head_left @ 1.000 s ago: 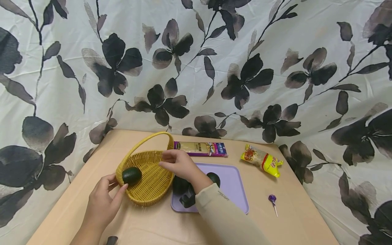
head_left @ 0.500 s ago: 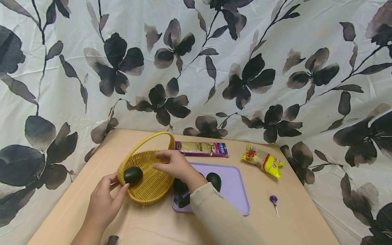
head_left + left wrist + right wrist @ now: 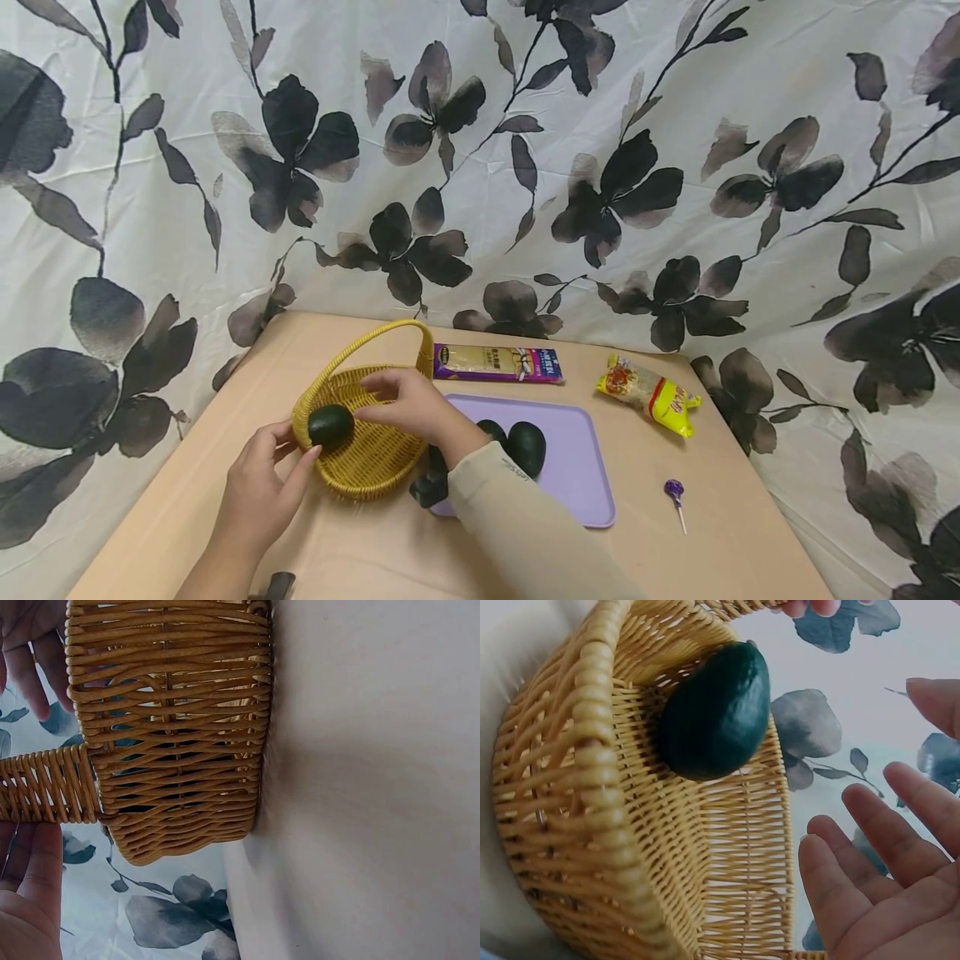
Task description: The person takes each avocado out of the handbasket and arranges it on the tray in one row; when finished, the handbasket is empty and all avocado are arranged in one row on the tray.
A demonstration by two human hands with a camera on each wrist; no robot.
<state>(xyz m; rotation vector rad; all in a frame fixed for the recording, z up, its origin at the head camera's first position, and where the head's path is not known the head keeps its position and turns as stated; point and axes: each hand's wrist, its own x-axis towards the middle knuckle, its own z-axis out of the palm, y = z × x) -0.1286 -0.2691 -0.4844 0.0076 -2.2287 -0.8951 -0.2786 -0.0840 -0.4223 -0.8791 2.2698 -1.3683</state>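
Note:
A yellow wicker basket [image 3: 367, 483] with a tall hoop handle [image 3: 352, 354] stands on the table. My left hand [image 3: 262, 492] grips it at the left foot of the handle, thumb in front and fingers behind. Inside, against the left wall, lies a dark green avocado [image 3: 331, 426], seen whole in the right wrist view. Above the basket hovers my right hand [image 3: 408, 408], its fingers apart and relaxed, the fingertips close to the avocado in the head view. Nothing is in that palm [image 3: 900, 900] in the right wrist view.
Right of the basket, a lilac tray [image 3: 573, 467] bears more avocados [image 3: 527, 448], partly behind the right sleeve [image 3: 517, 517]. A purple noodle packet [image 3: 498, 364] lies behind it. Farther right are a yellow snack bag [image 3: 651, 393] and a purple lollipop [image 3: 675, 492]. A floral curtain [image 3: 517, 208] hangs behind.
My right hand has moved left over the basket, closer to the avocado, uncovering more of the avocados on the tray. My left hand keeps its grip on the basket.

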